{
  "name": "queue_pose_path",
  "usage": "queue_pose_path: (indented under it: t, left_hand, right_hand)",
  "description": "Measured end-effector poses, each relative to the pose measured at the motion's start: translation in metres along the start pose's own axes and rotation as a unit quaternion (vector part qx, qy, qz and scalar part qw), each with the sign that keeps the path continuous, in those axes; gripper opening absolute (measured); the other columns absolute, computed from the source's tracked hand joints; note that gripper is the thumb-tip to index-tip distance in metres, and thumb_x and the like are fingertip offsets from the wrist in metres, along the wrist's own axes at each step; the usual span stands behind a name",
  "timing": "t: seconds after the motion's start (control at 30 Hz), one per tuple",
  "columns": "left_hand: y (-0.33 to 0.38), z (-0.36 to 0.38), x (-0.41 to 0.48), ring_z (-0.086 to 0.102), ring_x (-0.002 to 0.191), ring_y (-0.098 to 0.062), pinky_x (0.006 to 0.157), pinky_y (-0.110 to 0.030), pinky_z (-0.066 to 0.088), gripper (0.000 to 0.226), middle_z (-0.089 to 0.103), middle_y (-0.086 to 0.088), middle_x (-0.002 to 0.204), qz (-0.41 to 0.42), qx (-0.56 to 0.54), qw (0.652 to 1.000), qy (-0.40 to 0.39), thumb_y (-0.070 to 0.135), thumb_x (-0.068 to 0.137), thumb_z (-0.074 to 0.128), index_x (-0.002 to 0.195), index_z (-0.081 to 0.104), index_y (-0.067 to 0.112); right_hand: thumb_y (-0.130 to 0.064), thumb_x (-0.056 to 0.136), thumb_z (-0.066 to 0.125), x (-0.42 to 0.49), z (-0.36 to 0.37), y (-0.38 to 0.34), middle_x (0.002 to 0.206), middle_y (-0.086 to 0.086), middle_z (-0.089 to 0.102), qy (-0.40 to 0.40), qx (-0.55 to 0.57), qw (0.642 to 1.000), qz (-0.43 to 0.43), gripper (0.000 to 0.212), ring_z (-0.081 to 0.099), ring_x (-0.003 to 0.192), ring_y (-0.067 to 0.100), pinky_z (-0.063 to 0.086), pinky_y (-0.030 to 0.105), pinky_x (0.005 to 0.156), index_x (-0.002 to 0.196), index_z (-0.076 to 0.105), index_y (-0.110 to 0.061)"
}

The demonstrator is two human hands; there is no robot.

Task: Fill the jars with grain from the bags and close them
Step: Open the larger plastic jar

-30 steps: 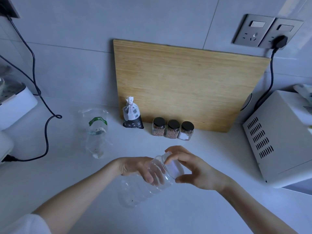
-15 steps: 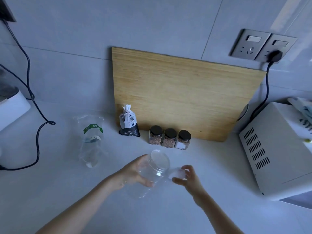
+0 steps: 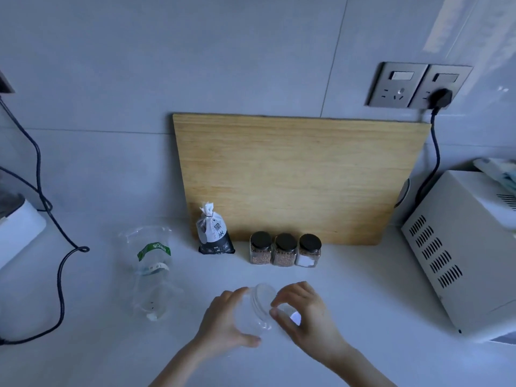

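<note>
My left hand [image 3: 223, 322] grips a clear empty plastic jar [image 3: 255, 311] near the counter's front, its open mouth tilted up and to the right. My right hand [image 3: 303, 317] is right beside the jar's mouth and holds the clear lid [image 3: 290, 315] in its curled fingers. A small black-and-white grain bag [image 3: 213, 233], tied at the top, stands against the wooden board. A clear plastic bag with a green label [image 3: 152, 269] lies flat to the left, almost empty. Three small black-lidded jars [image 3: 284, 250] stand in a row by the board, two holding brown grain.
A wooden cutting board [image 3: 301, 177] leans on the tiled wall. A white microwave [image 3: 458, 255] fills the right side, its cable plugged into a wall socket [image 3: 441, 97]. A white appliance [image 3: 16, 230] and black cable [image 3: 60, 269] sit at the left.
The lid has come off the jar and stays in my right hand. The jar has tipped more upright in my left hand. The view has shifted so the hands sit lower in it.
</note>
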State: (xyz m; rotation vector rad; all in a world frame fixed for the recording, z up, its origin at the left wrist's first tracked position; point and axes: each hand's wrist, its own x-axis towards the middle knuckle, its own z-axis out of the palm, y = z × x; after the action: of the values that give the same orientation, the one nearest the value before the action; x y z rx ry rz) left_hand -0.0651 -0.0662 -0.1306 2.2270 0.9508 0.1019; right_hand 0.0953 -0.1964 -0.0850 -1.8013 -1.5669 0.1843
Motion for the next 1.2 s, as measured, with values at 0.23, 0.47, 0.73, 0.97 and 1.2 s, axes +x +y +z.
queue_pose_path:
  t: [0.23, 0.47, 0.73, 0.97, 1.2]
  left_hand:
    - [0.012, -0.012, 0.009, 0.048, 0.107, -0.003, 0.08, -0.026, 0.047, 0.087, 0.054, 0.024, 0.115, 0.044, 0.041, 0.998, 0.022, 0.062, 0.041, 0.069, 0.122, 0.042, 0.045]
    - [0.008, -0.02, 0.014, 0.048, 0.113, 0.0, 0.085, -0.017, 0.039, 0.09, 0.047, 0.028, 0.121, 0.039, -0.043, 0.998, 0.027, 0.039, 0.047, 0.084, 0.125, 0.04, 0.04]
    - [0.006, -0.006, 0.011, 0.048, 0.108, 0.007, 0.091, -0.018, 0.042, 0.09, 0.053, 0.02, 0.116, -0.058, -0.344, 0.937, 0.021, 0.039, 0.03, 0.084, 0.111, 0.044, 0.038]
    - [0.004, 0.004, 0.006, 0.04, 0.124, -0.008, 0.104, -0.026, 0.036, 0.097, 0.044, 0.01, 0.131, -0.081, -0.357, 0.931, -0.006, 0.021, 0.043, 0.085, 0.127, 0.036, 0.029]
    - [-0.021, -0.016, 0.006, 0.045, 0.106, -0.011, 0.076, -0.032, 0.051, 0.104, 0.034, 0.016, 0.134, -0.091, -0.27, 0.956, -0.066, -0.011, 0.062, 0.065, 0.138, 0.021, 0.045]
  right_hand:
    - [-0.017, 0.085, 0.063, 0.024, -0.004, -0.018, 0.077, -0.016, 0.053, -0.137, -0.003, 0.99, 0.017, 0.008, 0.045, 0.078, 0.01, 0.034, 0.015, 0.068, 0.079, 0.061, -0.013]
    - [-0.007, 0.092, 0.054, 0.033, -0.04, -0.017, 0.073, -0.013, 0.056, -0.128, 0.22, 0.943, 0.214, 0.023, 0.048, 0.065, -0.004, 0.04, 0.01, 0.067, 0.073, 0.055, -0.019]
    - [-0.008, 0.097, 0.046, -0.006, -0.024, 0.094, 0.071, 0.009, 0.06, 0.096, 0.302, 0.744, 0.588, 0.019, 0.056, 0.059, 0.019, 0.051, 0.023, 0.045, 0.083, 0.056, 0.001]
    - [0.0, 0.09, 0.049, -0.045, -0.003, 0.129, 0.067, 0.016, 0.056, 0.105, 0.279, 0.682, 0.668, 0.018, 0.057, 0.054, 0.026, 0.055, 0.03, 0.047, 0.073, 0.055, 0.002]
    - [-0.014, 0.085, 0.046, -0.02, -0.023, 0.109, 0.069, 0.004, 0.053, -0.102, -0.135, 0.839, 0.517, 0.015, 0.048, 0.066, 0.025, 0.032, 0.024, 0.051, 0.072, 0.052, -0.016]
